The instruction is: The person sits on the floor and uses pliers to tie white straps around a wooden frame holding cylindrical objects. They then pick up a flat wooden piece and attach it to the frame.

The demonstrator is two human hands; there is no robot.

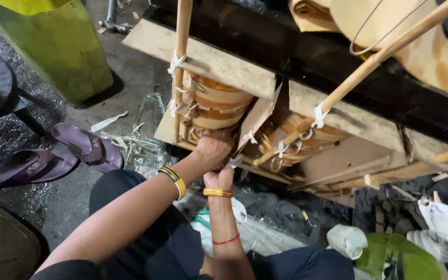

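My left hand [212,148] presses against the bottom of the paper-wrapped coil [211,101], its fingers curled under and hidden, so I cannot tell their grip. My right hand [220,179] sits just below, clenched. The coil sits in a cardboard-lined frame [219,65] beside a wooden stick [181,52].

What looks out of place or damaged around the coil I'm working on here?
The cardboard flap between the two wound coils is bent and torn loose, hanging over your left hand. White tape strips on the wooden rods have ragged ends. Paper scraps and plastic litter the floor beside the purple sandals.
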